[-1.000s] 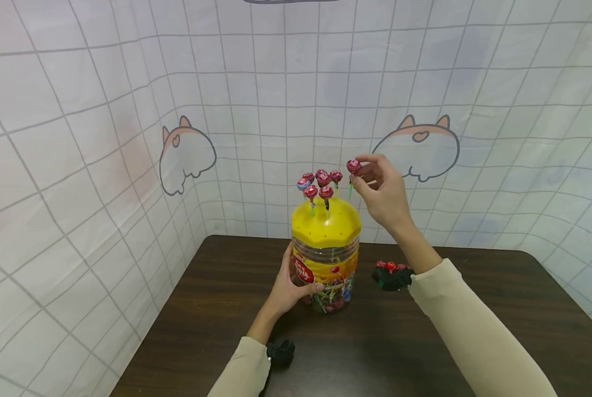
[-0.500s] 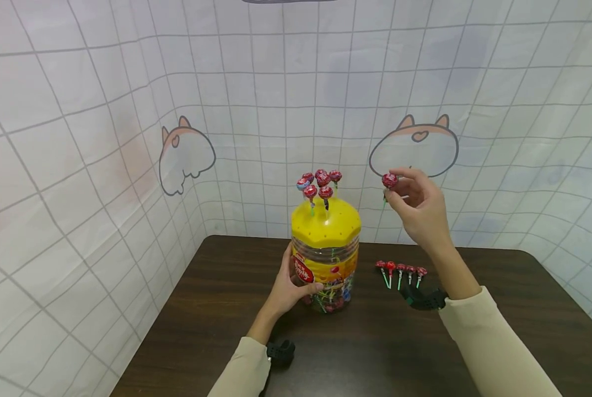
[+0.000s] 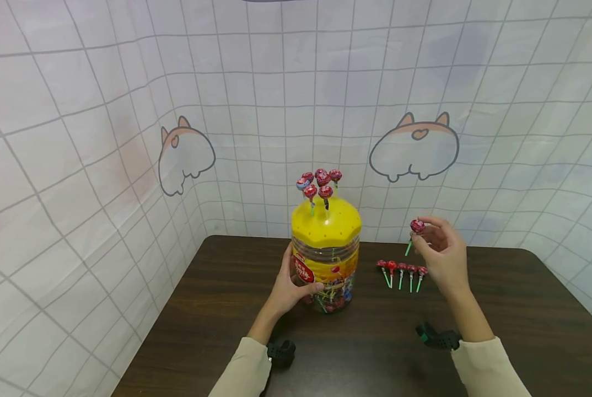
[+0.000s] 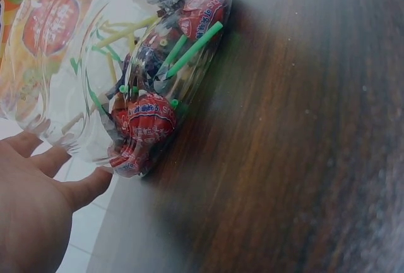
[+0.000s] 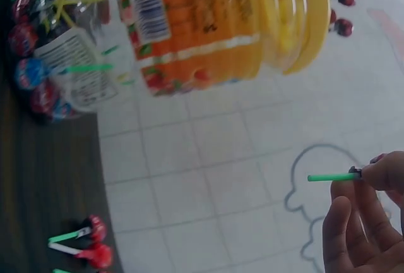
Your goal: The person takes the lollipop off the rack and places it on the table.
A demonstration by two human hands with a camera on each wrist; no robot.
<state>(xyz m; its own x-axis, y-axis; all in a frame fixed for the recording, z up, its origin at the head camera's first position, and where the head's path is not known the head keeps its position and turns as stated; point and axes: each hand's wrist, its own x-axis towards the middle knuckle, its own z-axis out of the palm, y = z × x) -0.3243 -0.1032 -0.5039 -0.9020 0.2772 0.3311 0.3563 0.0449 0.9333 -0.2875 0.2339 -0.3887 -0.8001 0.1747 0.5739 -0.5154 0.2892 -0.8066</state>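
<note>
A clear plastic jar (image 3: 326,259) with a yellow lid (image 3: 326,225) stands upright on the table, lollipops (image 4: 145,121) heaped inside it. Several more red-wrapped lollipops (image 3: 323,179), one partly blue, stick up from the lid. My left hand (image 3: 287,286) holds the jar from its left side, thumb across the front. Right of the jar and above the table, my right hand (image 3: 446,251) pinches a lollipop (image 3: 417,226) by its red wrapped head, green stick pointing down. In the right wrist view, its green stick (image 5: 331,177) juts out past the fingertips.
Several lollipops (image 3: 401,270) lie in a row on the dark wood table (image 3: 375,342), right of the jar. A white gridded cloth (image 3: 256,82) with cartoon animals hangs behind and beside the table. Each wrist wears a black band (image 3: 437,336).
My right hand has carried a lollipop from beside the jar's lid rightward and down, toward the row on the table. The left hand and jar have stayed in place.
</note>
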